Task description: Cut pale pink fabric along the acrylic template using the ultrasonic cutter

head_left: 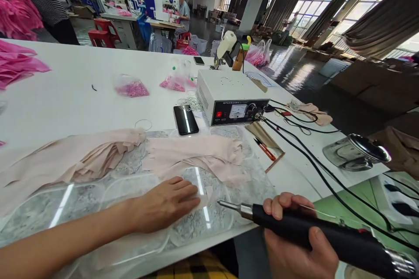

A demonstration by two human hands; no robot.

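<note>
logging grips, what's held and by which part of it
Right hand grips the tool by the front of its black handle. Left hand: can't tell whether it holds anything.

Phone [186,120] lying face up, two bags of pink bits [135,89] behind it, second phone [198,60] farther back near bottle [239,59], lidded jar [347,154] on right, red stools [101,38] and sewing machines [160,8] beyond.

The left hand [168,205] lies palm-down, the right hand [293,255] curled tight.
</note>
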